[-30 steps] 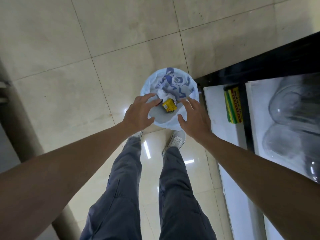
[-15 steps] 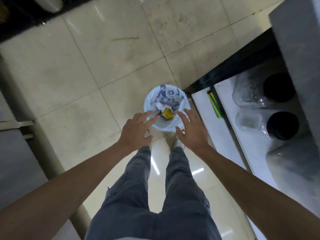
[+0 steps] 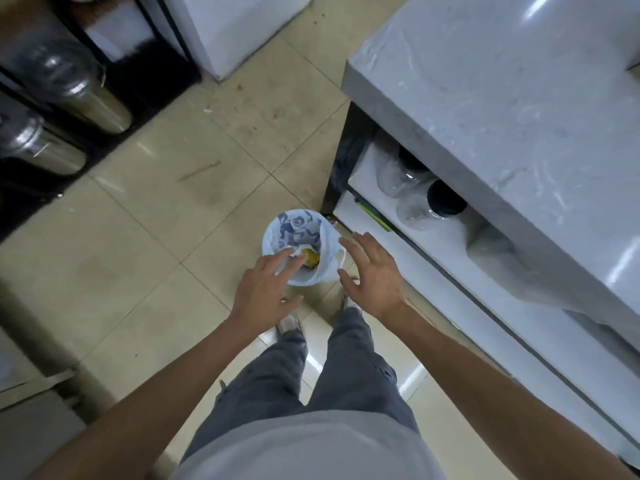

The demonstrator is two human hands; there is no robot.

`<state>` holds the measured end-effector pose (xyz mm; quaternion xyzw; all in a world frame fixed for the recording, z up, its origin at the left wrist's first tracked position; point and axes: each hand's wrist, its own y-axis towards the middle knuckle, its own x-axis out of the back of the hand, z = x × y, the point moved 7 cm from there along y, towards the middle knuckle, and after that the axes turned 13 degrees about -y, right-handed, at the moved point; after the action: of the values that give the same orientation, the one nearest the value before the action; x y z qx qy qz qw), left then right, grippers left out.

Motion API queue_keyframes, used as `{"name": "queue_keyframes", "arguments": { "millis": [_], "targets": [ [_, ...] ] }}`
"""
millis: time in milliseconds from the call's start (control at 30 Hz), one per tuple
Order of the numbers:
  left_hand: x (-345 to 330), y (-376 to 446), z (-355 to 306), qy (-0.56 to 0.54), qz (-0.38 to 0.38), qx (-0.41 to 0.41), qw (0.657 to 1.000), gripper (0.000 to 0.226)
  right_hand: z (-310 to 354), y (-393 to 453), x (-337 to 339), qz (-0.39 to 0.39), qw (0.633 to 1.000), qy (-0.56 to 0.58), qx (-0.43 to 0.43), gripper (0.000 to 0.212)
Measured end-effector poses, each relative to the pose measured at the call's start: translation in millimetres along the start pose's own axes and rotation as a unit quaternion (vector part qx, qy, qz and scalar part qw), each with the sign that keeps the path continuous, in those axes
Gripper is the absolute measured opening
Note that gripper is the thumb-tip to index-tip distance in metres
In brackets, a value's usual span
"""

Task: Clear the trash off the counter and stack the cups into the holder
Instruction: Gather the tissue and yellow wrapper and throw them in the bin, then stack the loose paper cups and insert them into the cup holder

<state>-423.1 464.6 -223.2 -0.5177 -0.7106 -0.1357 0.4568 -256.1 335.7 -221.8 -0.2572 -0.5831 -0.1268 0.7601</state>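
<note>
A small trash bin [image 3: 299, 230] lined with a white, blue-printed plastic bag stands on the tiled floor by the counter's corner. Inside it lie a yellow wrapper [image 3: 311, 258] and crumpled white paper [image 3: 297, 251]. My left hand [image 3: 265, 289] hovers over the bin's near edge, fingers spread, holding nothing. My right hand [image 3: 372, 275] hovers just right of the bin, also spread and empty. The grey marble counter [image 3: 502, 98] fills the upper right; no cups or holder are in view.
Under the counter a white shelf [image 3: 433, 258] holds clear plastic jars with black lids [image 3: 445, 200] and a green-yellow item [image 3: 375, 216]. Steel canisters [image 3: 79, 98] lie on a dark rack at upper left. My legs and shoes are below the bin.
The view has risen and pulled back from the bin. Both hands have lifted away from the bag's rim, and the counter top and steel canisters have come into view.
</note>
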Motion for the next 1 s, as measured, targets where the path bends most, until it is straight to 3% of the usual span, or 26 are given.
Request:
{"name": "queue_keyframes", "arguments": {
  "millis": [400,1000],
  "targets": [
    [25.5,19.8,-114.2,0.026,0.02,-0.179,0.983,0.074,-47.1,-100.2,68.5,-0.122,0.984,0.0,-0.128,0.061],
    [47.9,85.7,-347.0,0.003,0.018,-0.422,0.906,0.07,-189.0,-221.9,192.5,-0.326,0.906,-0.003,-0.27,0.06]
  ]
}}
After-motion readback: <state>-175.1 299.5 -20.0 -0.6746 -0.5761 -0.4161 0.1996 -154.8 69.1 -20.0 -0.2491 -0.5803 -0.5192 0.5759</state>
